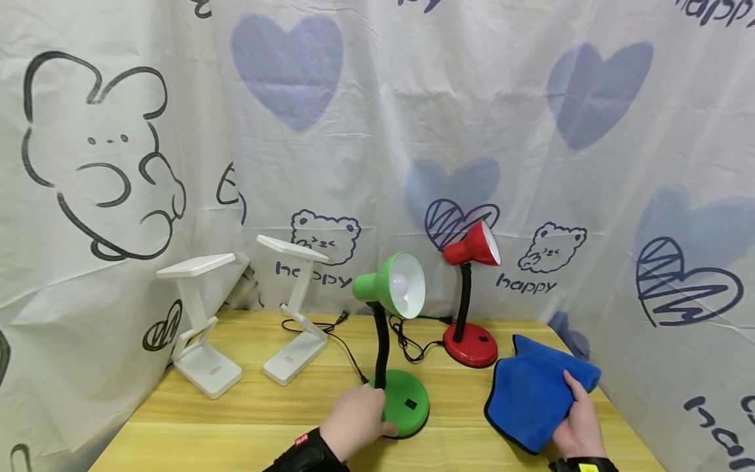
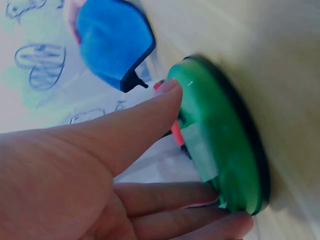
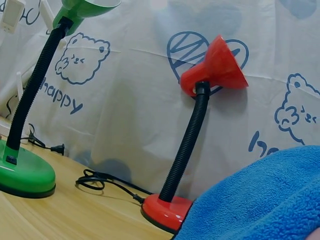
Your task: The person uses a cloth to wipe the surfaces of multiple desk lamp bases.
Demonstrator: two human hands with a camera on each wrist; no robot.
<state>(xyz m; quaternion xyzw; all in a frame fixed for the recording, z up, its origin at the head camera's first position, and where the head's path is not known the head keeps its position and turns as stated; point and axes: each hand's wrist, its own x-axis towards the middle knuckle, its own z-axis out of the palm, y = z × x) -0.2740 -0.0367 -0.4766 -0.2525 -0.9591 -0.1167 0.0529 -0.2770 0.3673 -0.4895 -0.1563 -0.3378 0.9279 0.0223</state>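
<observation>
My left hand (image 1: 356, 419) grips the round base of a green desk lamp (image 1: 407, 401). In the left wrist view the thumb lies at one side of the green base (image 2: 227, 145) and the fingers at the other. The lamp stands upright on its black gooseneck, its shade turned to the right. At the right, my right hand (image 1: 580, 423) holds a blue cloth (image 1: 525, 400) with black edging, thumb on top and the other fingers hidden beneath. The fuzzy blue cloth (image 3: 260, 200) covers the lower right corner of the right wrist view.
Behind the cloth stands a red desk lamp (image 1: 472, 344) on a black gooseneck. Two white folding lamps (image 1: 209, 370) stand at the left of the wooden table (image 1: 236, 426). Black cords (image 1: 413, 347) lie toward the back. A printed curtain (image 1: 377, 164) hangs around the table.
</observation>
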